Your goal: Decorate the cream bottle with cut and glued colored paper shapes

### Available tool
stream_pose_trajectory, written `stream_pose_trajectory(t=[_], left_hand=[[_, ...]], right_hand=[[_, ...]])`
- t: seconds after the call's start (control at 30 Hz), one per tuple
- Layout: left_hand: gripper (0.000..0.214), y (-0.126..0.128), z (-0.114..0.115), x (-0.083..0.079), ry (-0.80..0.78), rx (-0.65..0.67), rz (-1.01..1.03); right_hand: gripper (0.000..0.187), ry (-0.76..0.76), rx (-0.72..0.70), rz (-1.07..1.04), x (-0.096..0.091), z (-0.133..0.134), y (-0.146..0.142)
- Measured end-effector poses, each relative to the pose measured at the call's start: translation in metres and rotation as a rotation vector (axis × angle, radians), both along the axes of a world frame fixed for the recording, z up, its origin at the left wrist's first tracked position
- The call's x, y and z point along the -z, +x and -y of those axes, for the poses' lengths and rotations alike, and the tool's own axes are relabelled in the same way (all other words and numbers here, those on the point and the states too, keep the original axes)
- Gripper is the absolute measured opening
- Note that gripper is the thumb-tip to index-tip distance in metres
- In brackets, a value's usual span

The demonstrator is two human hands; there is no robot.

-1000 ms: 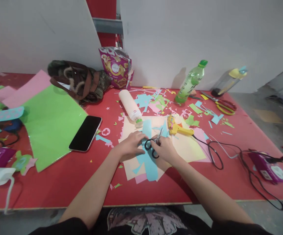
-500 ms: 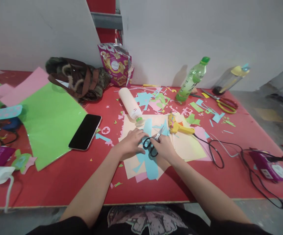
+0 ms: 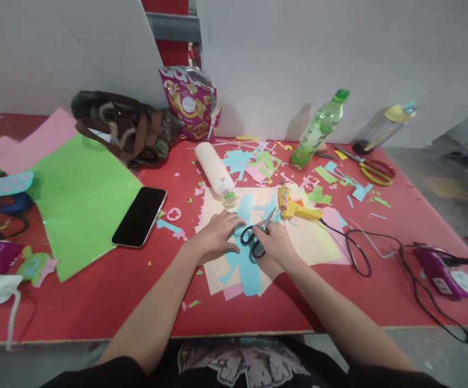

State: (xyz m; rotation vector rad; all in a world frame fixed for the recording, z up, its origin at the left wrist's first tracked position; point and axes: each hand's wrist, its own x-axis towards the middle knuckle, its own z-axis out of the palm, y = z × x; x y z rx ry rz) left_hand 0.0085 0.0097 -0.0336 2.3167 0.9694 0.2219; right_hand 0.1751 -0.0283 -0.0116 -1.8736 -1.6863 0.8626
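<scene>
My left hand (image 3: 215, 235) lies flat, fingers spread, on a long light-blue paper strip (image 3: 244, 267) that rests on cream paper (image 3: 318, 242). My right hand (image 3: 277, 243) grips the black handles of small scissors (image 3: 258, 235), whose blades point up and to the right over the paper. A yellow glue gun (image 3: 296, 209) lies just beyond the scissors, its black cord (image 3: 359, 258) trailing right. A white glue bottle (image 3: 214, 170) lies on its side behind my left hand.
A black phone (image 3: 139, 216) lies by a green sheet (image 3: 80, 202) at left. A bag (image 3: 126, 132), snack pouch (image 3: 189, 102), green bottle (image 3: 318, 129), second bottle (image 3: 383, 126) and red-yellow scissors (image 3: 369, 170) line the back. Purple power strips (image 3: 446, 272) sit at both sides. Paper scraps lie scattered.
My right hand has shifted slightly right with the scissors, whose blades now tilt more to the right. The left hand stays pressed on the blue strip.
</scene>
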Motion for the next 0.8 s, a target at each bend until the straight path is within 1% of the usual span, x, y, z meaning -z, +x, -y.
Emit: stream_pose_trajectory(t=[0.43, 0.67, 0.8], left_hand=[[0.052, 0.001, 0.0, -0.002, -0.005, 0.008, -0.014], [0.052, 0.001, 0.0, -0.002, -0.004, 0.006, -0.028], [0.052, 0.001, 0.001, -0.003, -0.002, 0.006, -0.02]], right_hand=[[0.022, -0.035, 0.012, 0.063, -0.005, 0.0, 0.013], [0.018, -0.038, 0.05, 0.083, -0.014, -0.002, 0.018], [0.02, -0.035, 0.003, 0.089, -0.014, -0.003, 0.014]])
